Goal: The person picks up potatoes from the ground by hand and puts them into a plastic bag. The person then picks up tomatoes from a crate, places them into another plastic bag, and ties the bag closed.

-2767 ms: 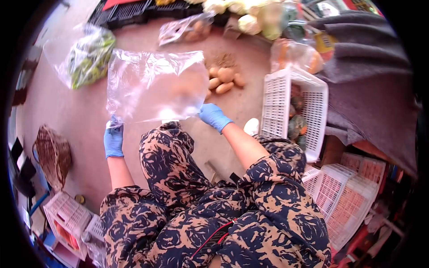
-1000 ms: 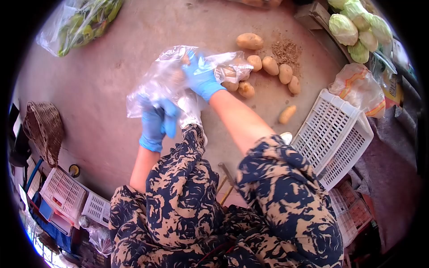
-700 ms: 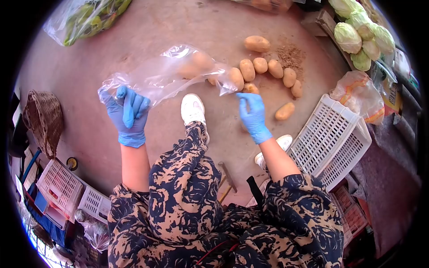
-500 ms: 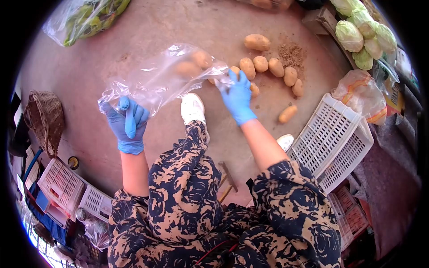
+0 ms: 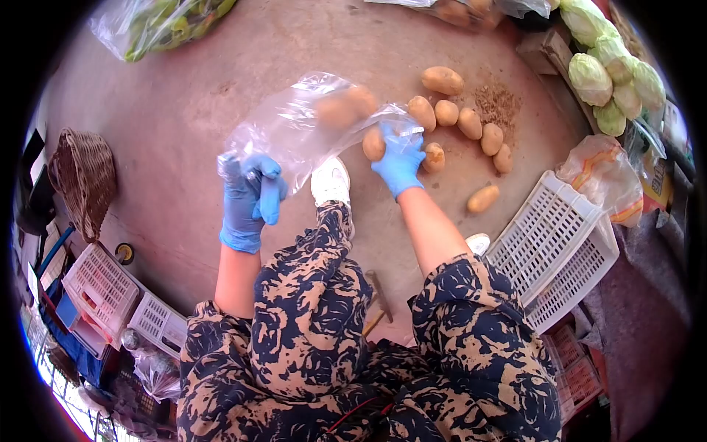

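A clear plastic bag (image 5: 283,121) stretches between my two blue-gloved hands, with a few blurred potatoes showing through it. My left hand (image 5: 252,193) is closed on the gathered left end of the bag. At the bag's right end, the fingers of my right hand (image 5: 400,163) are pressed on its edge. A potato (image 5: 373,144) sits just left of those fingers; whether the plastic covers it I cannot tell. Another potato (image 5: 434,157) lies right of that hand, and several more curve away across the floor, including a large potato (image 5: 442,80) at the back.
A white plastic crate (image 5: 549,247) stands at right beside a crumpled bag (image 5: 604,177). Cabbages (image 5: 591,79) are piled at the upper right. Left are a wicker basket (image 5: 85,180) and crates (image 5: 101,286). A bag of green vegetables (image 5: 173,28) lies upper left. Loose soil (image 5: 498,105) marks the floor.
My left hand has moved right and slightly up with its end of the bag, closer to my right hand. The bag's filled part has shifted right. The potato by my right hand shows more fully.
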The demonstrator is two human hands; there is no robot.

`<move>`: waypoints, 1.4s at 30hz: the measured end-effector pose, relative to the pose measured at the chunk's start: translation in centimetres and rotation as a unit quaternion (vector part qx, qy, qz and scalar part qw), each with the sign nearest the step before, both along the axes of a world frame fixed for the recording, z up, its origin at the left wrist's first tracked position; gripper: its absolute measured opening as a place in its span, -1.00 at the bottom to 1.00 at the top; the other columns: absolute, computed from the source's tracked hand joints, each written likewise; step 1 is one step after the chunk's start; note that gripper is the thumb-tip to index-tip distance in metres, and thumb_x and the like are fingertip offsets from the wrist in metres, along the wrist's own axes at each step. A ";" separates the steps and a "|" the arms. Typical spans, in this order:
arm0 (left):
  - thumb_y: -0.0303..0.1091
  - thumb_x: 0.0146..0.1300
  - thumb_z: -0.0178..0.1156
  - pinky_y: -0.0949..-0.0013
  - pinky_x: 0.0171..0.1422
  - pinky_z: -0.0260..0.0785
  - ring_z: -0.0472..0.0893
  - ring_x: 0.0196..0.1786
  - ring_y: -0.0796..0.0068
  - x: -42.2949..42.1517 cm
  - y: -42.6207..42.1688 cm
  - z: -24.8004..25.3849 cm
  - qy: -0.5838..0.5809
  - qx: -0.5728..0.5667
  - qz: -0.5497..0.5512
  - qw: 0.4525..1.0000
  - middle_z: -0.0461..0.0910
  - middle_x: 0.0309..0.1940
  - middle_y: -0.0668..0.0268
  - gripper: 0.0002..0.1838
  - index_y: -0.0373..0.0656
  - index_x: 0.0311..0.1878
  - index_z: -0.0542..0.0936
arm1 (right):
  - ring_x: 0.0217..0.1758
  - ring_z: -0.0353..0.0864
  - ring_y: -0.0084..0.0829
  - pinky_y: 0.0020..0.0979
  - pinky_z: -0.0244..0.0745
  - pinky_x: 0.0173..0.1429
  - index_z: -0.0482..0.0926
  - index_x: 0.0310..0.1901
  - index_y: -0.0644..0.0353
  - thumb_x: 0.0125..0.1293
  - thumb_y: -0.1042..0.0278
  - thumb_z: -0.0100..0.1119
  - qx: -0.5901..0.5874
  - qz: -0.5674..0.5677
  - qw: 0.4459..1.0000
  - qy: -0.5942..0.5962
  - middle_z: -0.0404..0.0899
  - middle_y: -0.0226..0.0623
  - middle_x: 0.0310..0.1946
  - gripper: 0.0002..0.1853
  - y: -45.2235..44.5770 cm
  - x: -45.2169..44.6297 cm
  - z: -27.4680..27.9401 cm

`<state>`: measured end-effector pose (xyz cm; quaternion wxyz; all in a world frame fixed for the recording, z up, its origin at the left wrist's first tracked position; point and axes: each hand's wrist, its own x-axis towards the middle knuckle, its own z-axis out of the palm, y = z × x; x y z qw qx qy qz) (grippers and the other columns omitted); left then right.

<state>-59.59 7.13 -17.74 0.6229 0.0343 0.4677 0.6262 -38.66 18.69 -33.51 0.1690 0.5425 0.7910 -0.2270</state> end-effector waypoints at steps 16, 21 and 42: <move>-0.01 0.31 0.00 0.62 -0.52 0.19 0.45 -0.68 0.68 3.7 1.7 3.3 0.237 -0.184 -0.296 0.907 0.46 -0.76 0.39 -0.59 -0.23 -0.30 0.56 | 0.07 0.29 -0.08 -0.06 0.29 0.00 0.41 0.13 -0.24 -0.31 0.17 0.42 0.007 0.197 0.940 0.278 0.20 -0.12 0.18 -0.22 0.6 -4.6 9.7; 0.03 0.34 -0.08 0.61 -0.50 0.20 0.44 -0.70 0.66 3.6 2.5 3.2 0.198 -0.122 -0.288 0.929 0.46 -0.77 0.36 -0.52 -0.25 -0.29 0.56 | 0.04 0.34 -0.08 -0.08 0.34 -0.05 0.46 0.09 -0.23 0.00 0.14 0.20 0.030 0.274 0.951 0.137 0.30 -0.12 0.10 -0.48 2.4 -11.5 3.6; -0.36 0.36 -0.14 0.62 -0.67 0.00 0.17 -0.79 0.72 1.0 7.4 3.9 0.215 -0.058 0.042 0.974 0.24 -0.78 0.50 -0.60 -0.37 0.18 0.33 | 0.23 0.04 0.03 -0.01 0.30 0.09 0.53 -0.12 -0.02 -0.22 -0.03 0.36 0.086 0.011 0.994 -0.065 0.36 -0.08 0.00 -0.45 10.9 2.3 1.0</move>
